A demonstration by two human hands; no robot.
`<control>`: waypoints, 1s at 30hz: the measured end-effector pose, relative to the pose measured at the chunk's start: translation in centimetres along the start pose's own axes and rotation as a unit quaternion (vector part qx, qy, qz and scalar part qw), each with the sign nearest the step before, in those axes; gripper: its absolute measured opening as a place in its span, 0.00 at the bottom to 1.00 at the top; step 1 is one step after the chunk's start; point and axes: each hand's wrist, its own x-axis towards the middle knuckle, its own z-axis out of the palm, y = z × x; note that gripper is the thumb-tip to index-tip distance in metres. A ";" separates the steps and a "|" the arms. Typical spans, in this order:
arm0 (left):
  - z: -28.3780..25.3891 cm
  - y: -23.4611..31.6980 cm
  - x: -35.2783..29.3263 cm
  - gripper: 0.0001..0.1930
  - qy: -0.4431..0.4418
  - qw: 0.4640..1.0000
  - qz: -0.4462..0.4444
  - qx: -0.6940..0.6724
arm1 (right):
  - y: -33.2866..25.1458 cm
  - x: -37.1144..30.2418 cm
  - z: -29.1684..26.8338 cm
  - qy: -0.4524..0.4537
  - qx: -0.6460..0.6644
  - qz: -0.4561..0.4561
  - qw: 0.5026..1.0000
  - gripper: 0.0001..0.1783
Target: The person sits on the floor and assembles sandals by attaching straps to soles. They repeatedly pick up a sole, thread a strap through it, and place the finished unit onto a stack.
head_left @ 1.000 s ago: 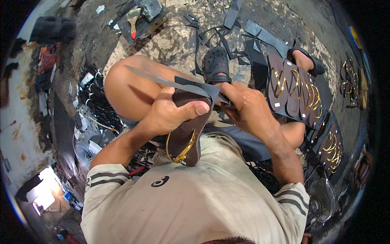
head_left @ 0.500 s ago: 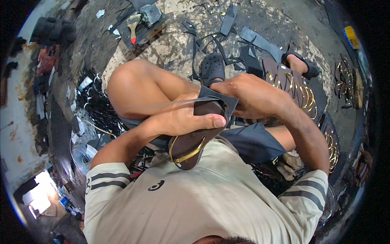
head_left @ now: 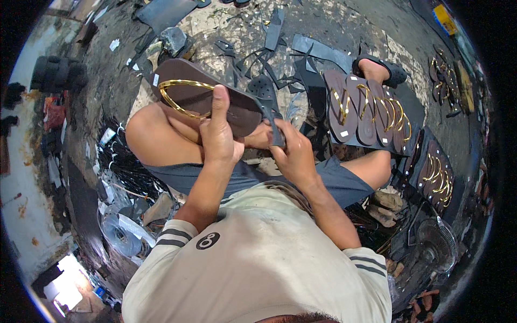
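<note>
A brown flip-flop (head_left: 242,110) with a gold strap is raised over my crossed legs, its strap end at the left. My left hand (head_left: 219,134) grips it by the sole, the thumb lying over the top. At the right end, my right hand (head_left: 295,156) pinches a thin dark strip of sheet rubber (head_left: 273,126) that runs along the sole's edge. Whether the strip is still joined to the sole I cannot tell. My left hand hides part of the sole's near edge.
Brown flip-flops (head_left: 367,121) with gold straps lie in a row at the right, with more (head_left: 439,177) beyond. Dark rubber offcuts (head_left: 328,53) litter the floor ahead. A bundle of black straps (head_left: 126,156) lies left of my knee, and a fan (head_left: 435,245) stands at the lower right.
The flip-flop has turned so its strap end points left, and it has moved up and left, away from my chest. My right hand has come down, still at the dark rubber.
</note>
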 end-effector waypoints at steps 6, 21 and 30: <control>-3.8 -1.1 -0.6 0.16 -0.006 0.999 -0.037 -0.001 | 2.4 -0.5 0.2 -0.088 -0.078 0.002 0.993 0.19; 3.9 -9.3 4.2 0.43 -0.227 0.931 -0.250 0.139 | 6.2 5.1 -16.4 0.316 0.571 0.199 0.731 0.18; 8.7 -25.6 6.2 0.16 -0.256 0.901 -0.309 0.164 | 7.6 -7.3 -14.2 0.362 0.273 0.285 0.845 0.21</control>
